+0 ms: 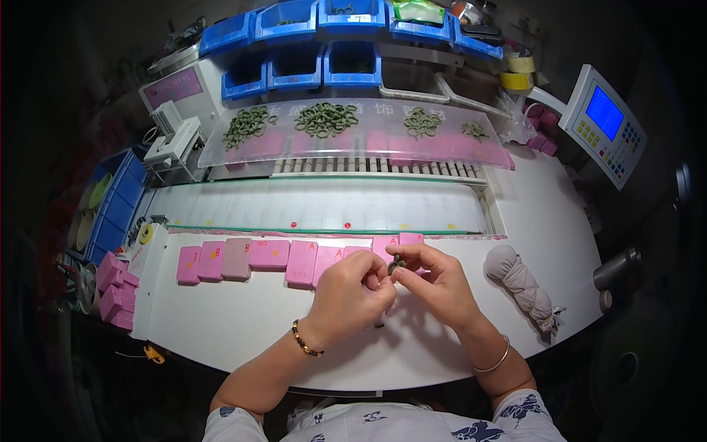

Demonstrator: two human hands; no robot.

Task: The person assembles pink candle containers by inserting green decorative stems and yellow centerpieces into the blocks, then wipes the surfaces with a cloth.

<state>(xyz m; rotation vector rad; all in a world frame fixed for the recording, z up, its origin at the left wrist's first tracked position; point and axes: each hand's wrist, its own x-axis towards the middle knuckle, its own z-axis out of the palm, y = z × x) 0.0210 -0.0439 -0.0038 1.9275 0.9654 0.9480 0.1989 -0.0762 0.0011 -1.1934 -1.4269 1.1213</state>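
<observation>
Between the thumb and index finger of my right hand is a small dark green wax ring, perhaps more than one piece. My left hand is closed in a pinch right beside it, fingertips nearly touching the ring. Whatever the left fingers hold is hidden. Just beyond both hands runs a row of pink rubber mould blocks, several marked with letters, and my hands cover part of it. A tiny dark piece lies on the white table below my fingers.
Several piles of green rings lie on a clear raised shelf. Behind it are blue bins. A glass-edged channel crosses the table. At right are a knotted grey cloth and a control panel; pink blocks are stacked left.
</observation>
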